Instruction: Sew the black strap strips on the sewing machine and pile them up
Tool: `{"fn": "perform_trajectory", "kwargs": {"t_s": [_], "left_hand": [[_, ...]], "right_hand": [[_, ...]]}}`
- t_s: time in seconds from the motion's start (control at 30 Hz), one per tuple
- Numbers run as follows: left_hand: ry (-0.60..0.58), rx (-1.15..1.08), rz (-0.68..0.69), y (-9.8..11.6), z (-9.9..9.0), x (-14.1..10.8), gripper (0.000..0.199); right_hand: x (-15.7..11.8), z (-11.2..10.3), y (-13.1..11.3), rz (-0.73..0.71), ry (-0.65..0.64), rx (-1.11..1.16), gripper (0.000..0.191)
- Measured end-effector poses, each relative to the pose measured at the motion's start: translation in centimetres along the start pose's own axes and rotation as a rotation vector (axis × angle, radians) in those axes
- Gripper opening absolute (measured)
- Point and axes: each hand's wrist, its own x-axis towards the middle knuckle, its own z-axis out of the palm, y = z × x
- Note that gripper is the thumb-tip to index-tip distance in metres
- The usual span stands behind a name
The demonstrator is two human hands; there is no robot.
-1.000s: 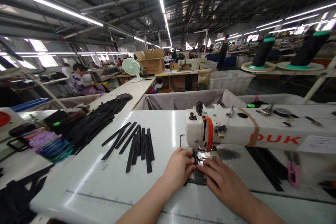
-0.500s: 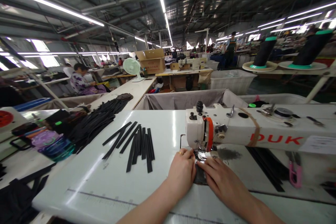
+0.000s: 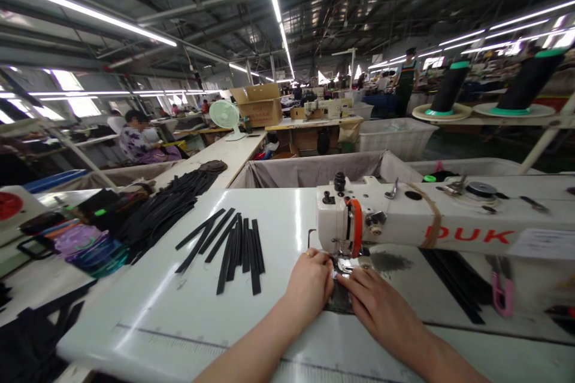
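Farthest left of the work, a heap of black pieces [image 3: 179,197] spread toward the bench beyond. On the table [image 3: 148,287], black strips [image 3: 231,248] lay loosely fanned, some overlapping; lifting one by its near end would have been the tidy way to avoid dragging its neighbours.

The left hand [image 3: 309,281] was beside the sewing head, its fingers curled in and bunched close. Whether they pinched anything could not be told, since the knuckles hid the tips. A small pale bit [image 3: 333,274] showed by those fingers, and a dark piece [image 3: 340,300] lay between the hands, just in front of the metal plate [image 3: 347,266]; whether it was cloth or part of the machine was unclear. Good work there called for light, even guidance, with both edges square to the needle area and no tugging.

The right hand [image 3: 386,305] lay low and fairly flat, fingers close together and reaching to the plate's near side; its grip, if any, could not be seen. Fingertips so near the machine [image 3: 331,221] were best held just short of the needle, pressing down rather than pushing forward.

Farther right, more strips [image 3: 453,284] lay beneath the arm, beside pink-handled snips [image 3: 502,293], within easy reach for trimming thread.
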Motion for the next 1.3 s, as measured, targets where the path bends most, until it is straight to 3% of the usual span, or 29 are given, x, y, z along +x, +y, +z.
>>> {"fn": "perform_trajectory", "kwargs": {"t_s": [0.33,0.53,0.7,0.87,0.97,1.03,1.1,1.17,1.23,1.3], "left_hand": [[0.071,-0.011,0.036,-0.4,0.7,0.0,0.022],[0.258,-0.218,-0.131,-1.6,1.5,0.7,0.024],[0.114,-0.16,-0.014,-3.0,1.5,1.5,0.02],[0.022,-0.253,0.079,-4.5,-1.0,1.3,0.024],[0.031,-0.3,0.099,-5.1,-2.7,0.5,0.018],[0.132,-0.391,0.027,-5.1,-3.8,0.0,0.013],[0.313,-0.577,-0.154,-4.8,-4.7,-0.5,0.008],[0.456,-0.856,-0.35,-4.3,-5.3,-0.8,0.017],[0.423,-1.153,-0.467,-3.8,-5.4,-1.1,0.034],[0.256,-1.363,-0.519,-3.1,-4.8,-1.3,0.051]], "right_hand": [[-0.1,0.2,0.2,0.003,0.031,0.001,0.034],[-0.1,-0.1,0.0,0.004,0.026,0.004,0.034],[-0.1,-0.1,0.0,0.013,0.025,0.012,0.033],[-0.2,-0.1,0.0,0.011,0.04,0.006,0.033],[-0.3,-0.2,0.1,0.012,0.029,0.006,0.033],[-0.3,-0.4,0.1,0.008,0.031,0.025,0.032],[-0.3,-0.7,-0.1,0.004,0.029,0.067,0.03],[-0.2,-1.0,-0.4,0.008,0.011,0.119,0.026],[-0.1,-1.2,-0.8,0.041,-0.018,0.161,0.021],[-0.1,-1.3,-1.1,0.072,-0.013,0.165,0.023]]}}
